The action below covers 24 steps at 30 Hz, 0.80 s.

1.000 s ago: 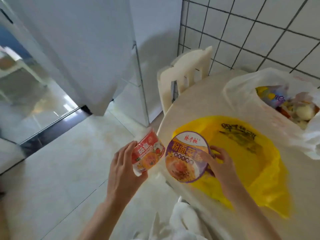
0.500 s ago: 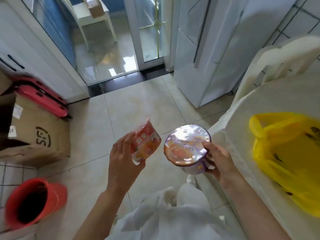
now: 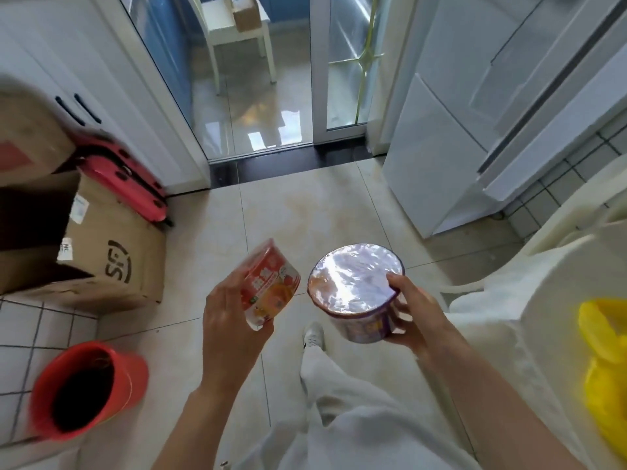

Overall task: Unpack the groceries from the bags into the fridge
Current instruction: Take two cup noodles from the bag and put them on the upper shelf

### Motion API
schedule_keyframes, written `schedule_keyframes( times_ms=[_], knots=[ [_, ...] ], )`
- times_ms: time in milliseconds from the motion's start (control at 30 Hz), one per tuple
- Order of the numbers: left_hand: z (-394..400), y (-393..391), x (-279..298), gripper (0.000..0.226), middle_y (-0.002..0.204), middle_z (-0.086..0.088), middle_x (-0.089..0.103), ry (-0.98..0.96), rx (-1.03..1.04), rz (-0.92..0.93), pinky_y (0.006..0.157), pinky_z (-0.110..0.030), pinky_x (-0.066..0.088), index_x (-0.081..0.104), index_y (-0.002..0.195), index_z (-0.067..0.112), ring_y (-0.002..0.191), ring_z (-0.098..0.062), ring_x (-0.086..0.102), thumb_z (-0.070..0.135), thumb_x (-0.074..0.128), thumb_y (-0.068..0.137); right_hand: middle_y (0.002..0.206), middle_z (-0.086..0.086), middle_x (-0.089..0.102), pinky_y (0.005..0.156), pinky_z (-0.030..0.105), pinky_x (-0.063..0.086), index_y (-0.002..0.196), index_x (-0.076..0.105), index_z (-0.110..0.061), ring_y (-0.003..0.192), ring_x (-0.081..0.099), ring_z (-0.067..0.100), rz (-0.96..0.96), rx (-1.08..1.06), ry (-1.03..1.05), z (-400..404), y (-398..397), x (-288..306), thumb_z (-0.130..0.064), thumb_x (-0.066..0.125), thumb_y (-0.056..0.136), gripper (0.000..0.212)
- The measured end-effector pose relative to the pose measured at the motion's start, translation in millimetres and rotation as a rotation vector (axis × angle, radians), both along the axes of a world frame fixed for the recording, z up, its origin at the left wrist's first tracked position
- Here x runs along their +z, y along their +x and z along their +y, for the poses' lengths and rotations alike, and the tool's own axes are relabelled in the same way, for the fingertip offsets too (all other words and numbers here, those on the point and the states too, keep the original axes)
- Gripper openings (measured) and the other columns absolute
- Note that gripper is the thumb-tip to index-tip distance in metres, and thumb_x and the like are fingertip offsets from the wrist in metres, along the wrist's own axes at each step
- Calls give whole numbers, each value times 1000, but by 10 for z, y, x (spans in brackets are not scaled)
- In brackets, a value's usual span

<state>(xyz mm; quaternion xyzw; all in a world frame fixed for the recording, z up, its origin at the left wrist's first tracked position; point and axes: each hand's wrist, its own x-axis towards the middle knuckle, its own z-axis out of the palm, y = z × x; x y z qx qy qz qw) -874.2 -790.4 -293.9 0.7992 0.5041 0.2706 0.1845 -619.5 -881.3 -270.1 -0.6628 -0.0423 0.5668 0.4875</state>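
Note:
My left hand [image 3: 230, 320] grips a red and white noodle cup [image 3: 269, 286], tilted on its side, over the tiled floor. A purple noodle bowl [image 3: 356, 286] with a shiny film lid sits in my right hand [image 3: 412, 313], thumb on the lid's edge and fingers curled under the base. The two containers hang side by side at waist height. A yellow plastic bag [image 3: 604, 361] lies on the white table [image 3: 529, 300] at the right edge. The white fridge [image 3: 475, 106] stands shut at the upper right.
A cardboard box [image 3: 112, 262] and a red suitcase [image 3: 125, 184] stand at the left, with a red bucket [image 3: 84, 388] nearer. A glass sliding door [image 3: 264, 72] lies ahead. A white chair [image 3: 576, 212] stands between table and fridge. My white trousers and shoe [image 3: 314, 334] show below.
My view has swung left from the table toward the floor, door and fridge. Both hands carry the noodle cup and bowl away from the yellow bag; the grips are unchanged.

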Motion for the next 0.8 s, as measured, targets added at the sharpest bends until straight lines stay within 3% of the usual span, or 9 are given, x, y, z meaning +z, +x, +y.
schedule_keyframes(
  times_ms=[133,267,433,633,800],
  knots=[
    [697,153,-6,95,125,-8,54,17,-7,11,87,-37,51,43,136,10,109,-21,50,7,90,53,96,2,67,73,42,56,103,63,-20,89,62,22,9,31,6,631,162,-104,-40,59,87,25],
    [1416,372,97,99,126,-7,54,13,-100,75,87,-38,51,39,137,15,109,-21,50,9,90,52,92,0,64,68,40,55,96,63,-24,84,60,20,52,17,-10,1294,356,-111,-36,57,89,15],
    [2281,689,144,96,130,-12,55,30,-188,135,92,-46,51,40,137,10,114,-29,53,11,90,54,93,-1,60,61,36,54,107,61,-23,79,56,18,98,-37,-22,1932,641,-129,-41,62,83,30],
    [3048,1187,117,95,127,-14,55,38,-225,89,92,-44,49,45,134,7,113,-28,50,7,90,50,66,-6,58,57,35,54,80,72,-27,69,52,15,135,-167,-38,2571,1005,-101,-43,71,69,19],
    [3747,1699,63,96,130,-12,54,36,-332,71,92,-47,51,44,135,8,115,-28,50,9,91,52,87,0,54,62,38,54,112,60,-22,74,52,14,113,-280,-27,3067,1353,-75,-47,72,70,51]
  ],
)
